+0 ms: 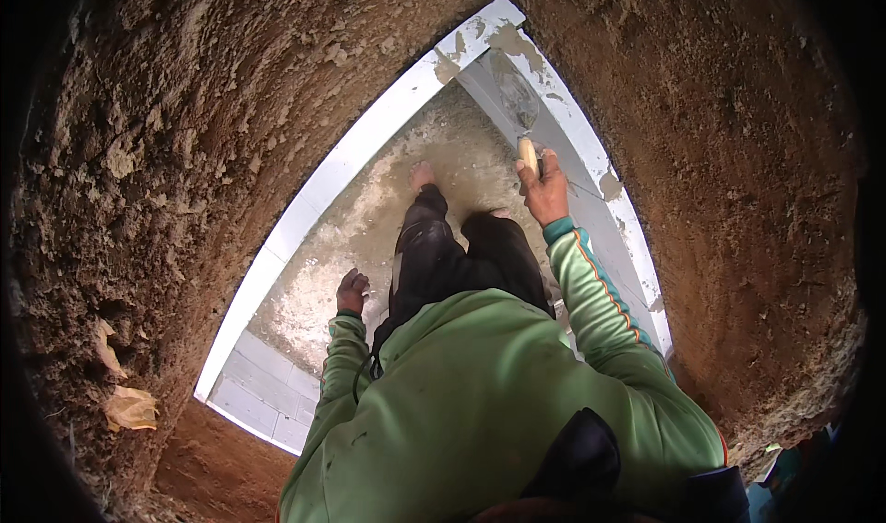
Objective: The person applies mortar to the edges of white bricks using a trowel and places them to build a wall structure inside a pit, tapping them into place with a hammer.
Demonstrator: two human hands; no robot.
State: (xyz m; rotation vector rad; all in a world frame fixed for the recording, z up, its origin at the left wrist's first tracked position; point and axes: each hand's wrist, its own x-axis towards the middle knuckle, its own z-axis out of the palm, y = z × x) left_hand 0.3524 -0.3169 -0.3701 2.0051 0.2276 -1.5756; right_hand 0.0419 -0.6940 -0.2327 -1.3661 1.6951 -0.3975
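My right hand (546, 191) is closed round the wooden handle of a trowel (517, 103). The trowel's grey blade points away from me, beside the inner face of the right-hand block wall (591, 182) near the far corner. Patches of grey mortar (513, 45) lie on the white wall top around that corner. My left hand (352, 292) hangs low at my left side, over the floor, with its fingers partly curled. Nothing shows in it, and it is apart from the left wall (305, 214).
Pale block walls enclose the stained concrete floor (369, 209) where I stand barefoot. Rough brown earth banks (166, 154) rise close outside the walls on both sides. Dry leaves (131, 409) cling to the left bank. Another mortar patch (610, 186) sits along the right wall top.
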